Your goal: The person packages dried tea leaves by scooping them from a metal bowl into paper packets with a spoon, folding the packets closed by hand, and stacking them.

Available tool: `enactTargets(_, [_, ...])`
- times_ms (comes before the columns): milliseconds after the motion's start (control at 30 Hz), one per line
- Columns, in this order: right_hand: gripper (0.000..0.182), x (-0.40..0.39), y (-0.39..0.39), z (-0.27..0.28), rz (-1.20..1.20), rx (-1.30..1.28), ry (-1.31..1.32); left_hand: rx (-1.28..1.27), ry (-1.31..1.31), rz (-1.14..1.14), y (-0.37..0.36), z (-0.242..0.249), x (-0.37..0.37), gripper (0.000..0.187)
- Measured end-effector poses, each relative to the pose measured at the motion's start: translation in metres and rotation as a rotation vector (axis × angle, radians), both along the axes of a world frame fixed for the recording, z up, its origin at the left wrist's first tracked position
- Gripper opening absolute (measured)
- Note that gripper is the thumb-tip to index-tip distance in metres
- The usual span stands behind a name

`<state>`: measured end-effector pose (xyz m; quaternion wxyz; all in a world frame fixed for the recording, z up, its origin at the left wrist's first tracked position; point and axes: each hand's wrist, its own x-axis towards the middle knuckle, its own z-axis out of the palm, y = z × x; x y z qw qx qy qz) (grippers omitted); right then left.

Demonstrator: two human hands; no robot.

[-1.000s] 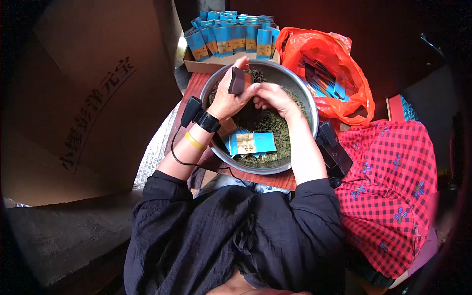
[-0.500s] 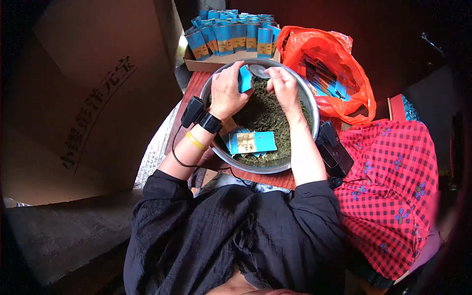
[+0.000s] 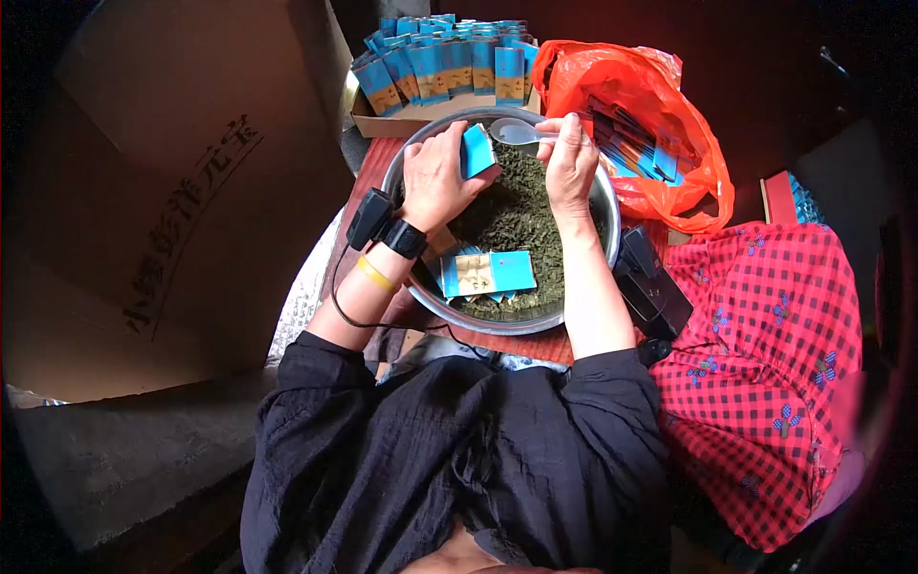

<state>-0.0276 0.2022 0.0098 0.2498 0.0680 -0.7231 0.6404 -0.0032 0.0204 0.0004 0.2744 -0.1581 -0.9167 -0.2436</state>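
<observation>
My left hand (image 3: 438,178) is closed around a small blue packet (image 3: 475,151), held tilted over the far part of a metal basin (image 3: 394,165). Between the fingers of my right hand (image 3: 571,165) is the handle of a pale translucent spoon (image 3: 514,132), its bowl just right of the packet's upper end. Whether the spoon carries anything is hard to make out. Dark green dried leaves, looking like loose tea (image 3: 535,206), fill the basin. On the leaves at the near side lie several flat blue-and-gold packets (image 3: 490,274).
Behind the basin a cardboard tray (image 3: 378,125) holds many upright blue-and-gold packets (image 3: 430,72). A red plastic bag (image 3: 703,163) with more packets stands at the right. Red checked cloth (image 3: 755,335) lies nearer me, and a large cardboard box (image 3: 191,191) is at left.
My right hand has shifted right and turned, so the spoon now lies nearly level with more of it showing. The left hand still grips its packet, almost in the same place.
</observation>
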Motion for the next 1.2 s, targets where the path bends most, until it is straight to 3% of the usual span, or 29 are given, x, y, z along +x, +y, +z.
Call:
enactTargets(333, [0.048,-0.001,0.001,-0.002,-0.079,0.346,0.208,0.012,-0.073,-0.024,0.0,-0.003,-0.001,0.077])
enactTargets(667, [0.04,0.008,-0.016,-0.006,0.031,0.6,0.307,0.027,-0.103,-0.112,-0.003,-0.008,-0.004,0.074])
enactTargets(800, [0.037,0.006,-0.015,-0.007,-0.016,0.588,0.183,0.034,-0.064,-0.15,-0.001,-0.012,-0.006,0.074])
enactTargets(1033, [0.032,0.005,-0.014,-0.008,-0.087,0.59,0.204,0.09,-0.103,-0.168,-0.003,-0.015,-0.006,0.071])
enactTargets(1200, [0.027,0.01,-0.021,-0.004,-0.016,0.574,0.363,0.148,-0.112,-0.178,-0.005,-0.016,-0.008,0.067])
